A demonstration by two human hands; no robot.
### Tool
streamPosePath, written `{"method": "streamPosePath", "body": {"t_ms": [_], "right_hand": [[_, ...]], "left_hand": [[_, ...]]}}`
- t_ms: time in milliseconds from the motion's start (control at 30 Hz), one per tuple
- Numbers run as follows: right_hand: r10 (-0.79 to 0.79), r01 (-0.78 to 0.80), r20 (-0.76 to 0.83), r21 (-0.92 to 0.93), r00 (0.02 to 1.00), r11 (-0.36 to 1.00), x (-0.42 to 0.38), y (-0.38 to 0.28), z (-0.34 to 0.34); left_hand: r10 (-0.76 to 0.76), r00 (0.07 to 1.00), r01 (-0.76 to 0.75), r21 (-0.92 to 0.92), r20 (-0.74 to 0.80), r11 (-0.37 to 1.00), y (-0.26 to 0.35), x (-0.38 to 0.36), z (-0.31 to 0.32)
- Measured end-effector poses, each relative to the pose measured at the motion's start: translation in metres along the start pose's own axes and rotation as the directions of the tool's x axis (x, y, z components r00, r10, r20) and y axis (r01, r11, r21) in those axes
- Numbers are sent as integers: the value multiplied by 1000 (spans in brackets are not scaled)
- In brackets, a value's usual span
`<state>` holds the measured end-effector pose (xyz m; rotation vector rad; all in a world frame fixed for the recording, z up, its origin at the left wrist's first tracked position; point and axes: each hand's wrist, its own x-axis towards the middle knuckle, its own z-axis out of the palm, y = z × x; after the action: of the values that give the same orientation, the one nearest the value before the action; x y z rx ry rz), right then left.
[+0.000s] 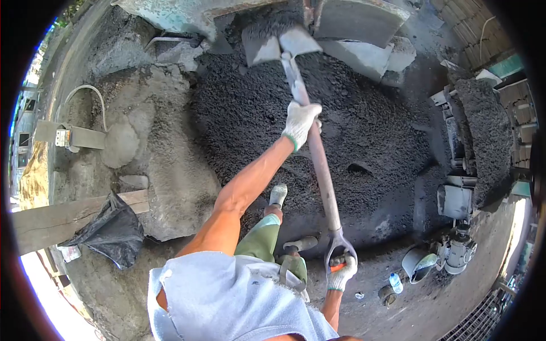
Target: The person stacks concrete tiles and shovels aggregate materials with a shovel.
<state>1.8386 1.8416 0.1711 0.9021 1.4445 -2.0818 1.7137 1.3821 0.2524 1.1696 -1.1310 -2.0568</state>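
Your left hand [300, 122], gloved, is wrapped closed around the shovel [318, 159] shaft partway up; your right hand [341, 274], gloved too, is clenched on the D-handle at the near end. The shovel runs from your right-hand grip up and away past the left-hand grip. Its blade [278, 42] is the far end, loaded with dark mix and raised at the mouth of the mixer drum [187, 17]. Long axis: near-to-far, leaning slightly left going out, blade pointing away from you toward the drum.

Risks, as judgement: the load sits far beyond your left-hand grip, so any roll of the shaft likely tips mix off the blade short of the opening. The gloves look dusty; the forward hand could slide along the shaft. Below the grips, your feet are on the dark aggregate pile [364, 131], loose footing, so a slip mid-lift is possible. The bottle [396, 282] and bucket [418, 264] lie right of the handle grip.
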Motion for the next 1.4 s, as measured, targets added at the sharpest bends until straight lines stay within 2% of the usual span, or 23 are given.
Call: {"method": "streamPosePath", "body": {"t_ms": [33, 67, 133, 267, 333, 367, 400, 500, 633, 733, 767, 867, 933, 967, 1000, 1033, 1067, 1100, 1133, 1167, 1200, 1267, 1400], "right_hand": [[55, -56, 14, 111, 998, 992, 15, 3, 26], [17, -16, -5, 110, 1000, 994, 24, 5, 57], [20, -21, 11, 83, 1000, 996, 20, -8, 124], [62, -60, -39, 58, 997, 997, 36, 19, 138], [46, -46, -55, 0, 997, 999, 19, 35, 143], [116, -116, -4, 44, 993, 992, -6, 25, 157], [158, -159, 35, 32, 987, 987, -11, 34, 147], [72, -74, -32, -49, 997, 996, -35, 29, 127], [152, -157, -144, -27, 978, 987, -57, 27, 81], [261, -256, -158, 49, 952, 965, -78, 15, 54], [229, -232, -247, 16, 942, 973, -78, 20, 48], [211, -224, -272, -18, 939, 974, -71, 19, 17], [190, -198, -194, -19, 962, 980, -77, -1, 25], [176, -185, -221, -24, 959, 982, -77, -5, 30], [159, -171, -245, -29, 956, 985, -73, -7, 33], [146, -159, -233, -37, 961, 987, -68, -7, 27], [150, -159, -227, -18, 962, 987, -62, -5, 22], [172, -176, -185, -5, 967, 984, -59, -8, 16], [195, -196, -149, 8, 969, 981, -54, -8, 10], [162, -179, -231, -51, 959, 983, -58, -11, 24], [201, -211, -263, -10, 944, 978, -55, -11, 22], [202, -218, -256, -36, 945, 975, -58, -14, 33], [103, -191, -416, -174, 903, 966, -64, -17, 62]], "left_hand": [[49, 999, -49, 42, -8, 998, 19, 14, 6], [94, 996, -92, 85, -15, 992, 36, 35, 11], [160, 974, -128, 196, -159, 972, 47, 99, 12], [111, 969, -40, 305, -221, 951, 37, 156, -7], [101, 986, -61, 277, -133, 959, 38, 161, -24], [92, 985, -41, 326, -144, 944, 44, 153, -23], [68, 987, -19, 316, -144, 949, 40, 148, -30], [8, 992, 27, 264, -130, 964, 17, 144, -32], [-24, 993, 61, 320, -117, 945, -21, 114, -32], [-66, 990, 108, 373, -123, 921, -46, 81, -28], [-77, 991, 111, 371, -105, 922, -50, 64, -27], [-149, 987, 125, 289, 62, 949, -65, 46, -48], [-219, 964, 166, 301, 153, 939, -45, 38, -75], [-159, 987, 139, 355, 29, 924, -39, 45, -92], [-22, 995, 62, 433, -98, 899, -40, 65, -117], [183, 972, -42, 661, -146, 749, -62, 115, -163], [321, 925, -17, 822, -203, 569, -30, 115, -175], [350, 900, 43, 850, -261, 525, -10, 126, -189], [421, 864, 65, 891, -276, 450, -22, 162, -218], [378, 881, 107, 899, -283, 424, -7, 167, -224], [319, 897, 176, 910, -305, 376, -8, 189, -238], [232, 923, 217, 913, -307, 344, -10, 217, -251], [315, 913, 140, 925, -258, 353, -54, 274, -279]]}}
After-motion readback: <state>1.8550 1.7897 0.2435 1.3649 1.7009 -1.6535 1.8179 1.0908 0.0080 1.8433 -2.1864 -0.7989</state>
